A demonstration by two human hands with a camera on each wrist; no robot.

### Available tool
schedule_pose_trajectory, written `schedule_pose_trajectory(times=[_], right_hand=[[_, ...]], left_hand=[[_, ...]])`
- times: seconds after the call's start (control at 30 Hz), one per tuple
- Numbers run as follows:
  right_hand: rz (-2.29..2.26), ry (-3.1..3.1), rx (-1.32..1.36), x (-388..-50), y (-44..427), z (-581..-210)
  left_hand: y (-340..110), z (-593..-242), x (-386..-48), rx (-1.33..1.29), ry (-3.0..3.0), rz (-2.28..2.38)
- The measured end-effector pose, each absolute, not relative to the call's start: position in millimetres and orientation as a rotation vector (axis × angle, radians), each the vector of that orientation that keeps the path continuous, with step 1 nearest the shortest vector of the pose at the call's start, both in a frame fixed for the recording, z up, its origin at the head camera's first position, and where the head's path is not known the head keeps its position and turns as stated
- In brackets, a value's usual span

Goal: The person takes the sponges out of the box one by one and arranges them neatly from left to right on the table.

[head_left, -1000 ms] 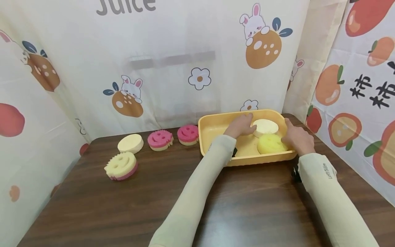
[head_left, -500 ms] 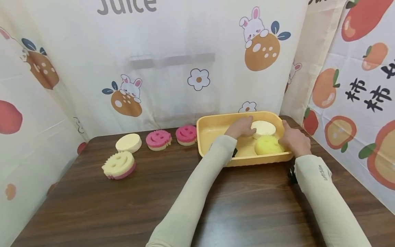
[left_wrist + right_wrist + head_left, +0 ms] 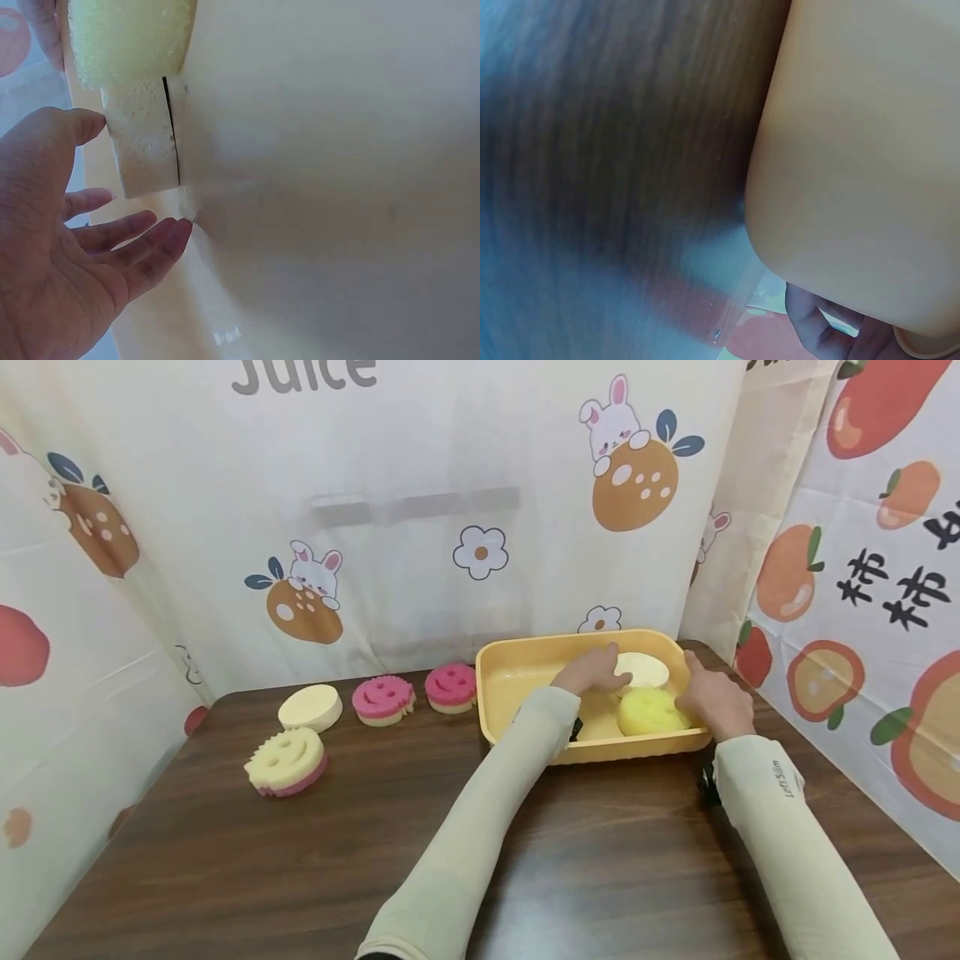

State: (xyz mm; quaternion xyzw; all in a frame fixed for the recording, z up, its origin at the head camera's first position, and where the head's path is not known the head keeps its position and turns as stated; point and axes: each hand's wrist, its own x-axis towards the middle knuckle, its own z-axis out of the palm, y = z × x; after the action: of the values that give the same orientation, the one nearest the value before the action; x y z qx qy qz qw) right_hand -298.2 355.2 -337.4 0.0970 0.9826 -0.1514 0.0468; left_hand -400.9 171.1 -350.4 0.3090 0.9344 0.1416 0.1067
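Note:
In the head view a shallow yellow tray (image 3: pixel 510 689) stands near the back right of the table. Inside its right half lie a cream oval sponge (image 3: pixel 647 669) and, in front of that, a bright yellow round sponge (image 3: pixel 649 713). My left hand (image 3: pixel 590 670) reaches over the tray. The left wrist view has its thumb at the edge of the cream sponge (image 3: pixel 142 142), fingers loosely bent and apart from it. My right hand (image 3: pixel 716 700) grips the tray's right side; in the right wrist view its curled fingers (image 3: pixel 810 319) appear against the outer wall.
Left of the tray sit two pink smiling-face sponges, one nearer (image 3: pixel 452 685) and one farther (image 3: pixel 383 697). Beyond them are another cream oval sponge (image 3: pixel 310 708) and a cream-topped face sponge (image 3: pixel 286 762). Printed cloth (image 3: pixel 412 585) hangs behind the brown table (image 3: pixel 375 835).
The scene has shifted slightly leftward in the head view. Both hands keep nearly the same places at the tray, and the sponges have not been moved.

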Motion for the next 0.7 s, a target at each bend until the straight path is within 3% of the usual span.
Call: schedule_pose_trajectory(times=[0.7], right_hand=[[-0.454,2.996,0.285,-299.9,356.2,-337.5]], left_hand=[[171.7,-345.0,-392.6,0.931,2.696,0.452]])
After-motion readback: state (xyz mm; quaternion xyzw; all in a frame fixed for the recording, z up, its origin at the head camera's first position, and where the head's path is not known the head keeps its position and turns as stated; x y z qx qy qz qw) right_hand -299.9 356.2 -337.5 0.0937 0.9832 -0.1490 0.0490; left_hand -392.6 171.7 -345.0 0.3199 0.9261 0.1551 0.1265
